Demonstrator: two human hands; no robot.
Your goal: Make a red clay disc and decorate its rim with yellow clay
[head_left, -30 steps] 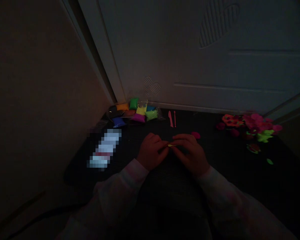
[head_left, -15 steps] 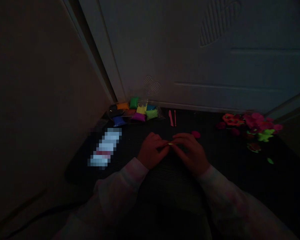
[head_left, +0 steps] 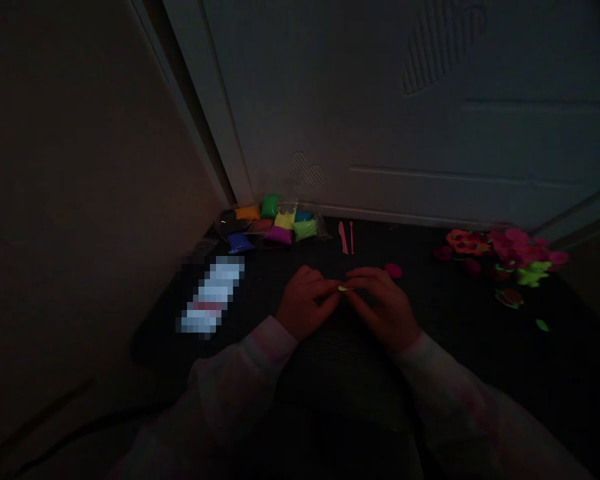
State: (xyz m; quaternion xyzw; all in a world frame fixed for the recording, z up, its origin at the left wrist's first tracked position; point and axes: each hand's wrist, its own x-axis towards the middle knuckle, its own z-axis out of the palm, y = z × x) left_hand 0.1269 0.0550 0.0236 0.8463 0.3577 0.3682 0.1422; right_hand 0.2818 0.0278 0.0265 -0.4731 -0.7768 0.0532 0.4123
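Note:
Between my fingertips is a small yellow-green piece of modelling clay [head_left: 343,289], mostly covered by the fingers. My left hand [head_left: 306,301] pinches it from the left with thumb and forefinger. From the right, the thumb and fingers of my right hand [head_left: 383,307] close on the same piece. A flat magenta lump of clay [head_left: 393,270] lies on the table just beyond my right hand. Past both hands, a pink plastic knife [head_left: 343,238] and a thin pink stick tool [head_left: 351,238] lie side by side.
Bags of coloured clay [head_left: 280,234] sit at the back left of the dark table [head_left: 330,367]. A bright, blurred-out rectangle [head_left: 214,293] lies at left. Clay flowers [head_left: 515,247] stand at right, near a small green leaf shape [head_left: 542,325]. A pale door [head_left: 380,133] rises behind.
The view has shifted very slightly. Both hands stay in nearly the same place, still pinching the small yellow-green piece.

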